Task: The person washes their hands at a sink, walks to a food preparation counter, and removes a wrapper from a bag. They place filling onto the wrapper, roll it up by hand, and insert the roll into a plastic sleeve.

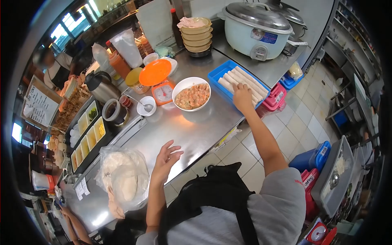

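My right hand (242,96) reaches into a blue tray (215,74), its fingers bent down onto pale, uncooked rolls (241,76) lying side by side. Whether the fingertips grip a roll or only touch it is hidden. My left hand (165,160) hovers above the steel counter, fingers apart, with nothing in it. Between the two hands and farther back, a white bowl (175,103) holds an orange-pink minced filling (193,96). Left of my left hand, a clear plastic bag (141,163) with pale, flat wrappers inside lies on the counter.
An orange kitchen scale (163,93) and a small white bowl with a spoon (146,110) stand behind. A large rice cooker (258,34) and stacked bowls (197,38) are at the back. Divided containers (89,139) line the left. Another person's arms (75,224) show at lower left.
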Motion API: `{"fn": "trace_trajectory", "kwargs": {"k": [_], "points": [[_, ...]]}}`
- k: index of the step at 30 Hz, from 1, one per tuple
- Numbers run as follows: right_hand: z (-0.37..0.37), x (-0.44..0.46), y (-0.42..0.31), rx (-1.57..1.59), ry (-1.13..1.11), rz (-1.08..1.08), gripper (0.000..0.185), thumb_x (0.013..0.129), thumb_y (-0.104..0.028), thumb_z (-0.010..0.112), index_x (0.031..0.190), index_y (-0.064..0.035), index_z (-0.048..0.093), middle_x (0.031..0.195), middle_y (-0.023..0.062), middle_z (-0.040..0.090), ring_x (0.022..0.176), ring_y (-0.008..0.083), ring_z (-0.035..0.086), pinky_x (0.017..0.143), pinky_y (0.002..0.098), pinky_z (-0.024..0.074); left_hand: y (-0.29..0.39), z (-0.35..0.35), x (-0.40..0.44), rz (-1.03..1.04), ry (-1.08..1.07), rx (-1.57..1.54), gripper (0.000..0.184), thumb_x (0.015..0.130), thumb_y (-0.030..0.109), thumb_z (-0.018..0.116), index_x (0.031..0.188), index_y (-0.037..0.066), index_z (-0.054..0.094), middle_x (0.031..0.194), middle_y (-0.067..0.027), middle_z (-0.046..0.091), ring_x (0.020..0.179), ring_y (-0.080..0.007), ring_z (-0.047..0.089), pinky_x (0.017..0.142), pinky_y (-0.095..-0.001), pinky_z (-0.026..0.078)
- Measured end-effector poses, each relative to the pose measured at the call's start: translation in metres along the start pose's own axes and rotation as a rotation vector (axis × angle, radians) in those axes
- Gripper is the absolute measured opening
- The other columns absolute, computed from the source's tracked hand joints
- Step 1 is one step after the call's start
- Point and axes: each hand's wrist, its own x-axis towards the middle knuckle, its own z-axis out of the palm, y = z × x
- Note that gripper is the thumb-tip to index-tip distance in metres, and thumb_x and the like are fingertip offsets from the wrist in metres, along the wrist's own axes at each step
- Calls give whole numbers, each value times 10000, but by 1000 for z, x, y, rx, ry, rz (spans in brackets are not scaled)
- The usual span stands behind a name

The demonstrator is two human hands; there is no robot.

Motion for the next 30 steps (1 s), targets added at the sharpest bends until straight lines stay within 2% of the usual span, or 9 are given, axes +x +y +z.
{"fn": "trace_trajectory", "kwargs": {"k": [10,15,18,19,21,23,26,27,30], "points": [[11,14,-10,17,192,113,396,756,-113,582,1152,-123,581,990,82,556,949,273,515,779,427,423,-13,-38,-55,-8,196,-84,498,879,96,571,1324,31,356,1175,-142,544,1061,-240,570,878,-315,458],[40,22,10,-83,193,-90,324,806,-148,516,1114,-101,604,1018,165,593,960,331,541,855,457,411,-12,-48,-85,74,285,-33,441,885,93,560,1294,22,412,1139,-137,560,1053,-226,571,881,-308,451],[80,36,33,-2,337,-270,375,790,-129,585,1151,-25,590,1061,194,599,993,363,535,895,466,395,-16,-65,-114,183,564,45,264,825,-7,627,1082,0,567,863,-33,628,868,-102,596,779,-226,461],[42,40,-8,381,370,-39,348,805,-117,628,1141,-34,599,975,149,622,917,283,568,848,391,431,-12,-71,-127,209,716,77,223,822,-1,635,1040,1,591,805,-16,630,804,-76,592,756,-219,461],[-42,19,-96,885,182,115,253,823,-119,644,1058,-27,622,906,87,614,855,173,566,799,296,443,-18,-88,-156,261,1000,281,161,823,16,629,980,-20,624,818,-58,657,759,-98,606,716,-228,471],[-72,-5,-170,1298,16,-126,162,833,-100,637,974,-21,625,889,39,593,841,101,532,771,236,432,-25,-107,-175,237,1162,405,143,821,22,626,955,-25,635,821,-83,667,744,-118,617,703,-236,475],[-117,-63,-275,1166,-754,-692,120,815,-48,591,929,-31,623,900,46,619,855,141,585,789,284,462,-42,-129,-182,58,1021,721,158,791,33,634,938,-24,644,833,-153,667,743,-204,651,695,-280,490],[-122,-84,-313,1384,-886,-974,127,806,-36,569,919,-28,627,879,77,631,853,188,606,785,305,469,-53,-137,-173,117,947,827,164,770,37,639,922,-22,647,831,-168,660,751,-245,650,702,-304,491],[-82,-124,-395,1253,-823,-1364,146,785,-16,541,895,-19,637,889,140,633,844,277,613,783,337,472,-90,-165,-147,234,940,1048,185,720,50,651,899,5,656,790,-173,649,773,-309,639,712,-351,489]]}}
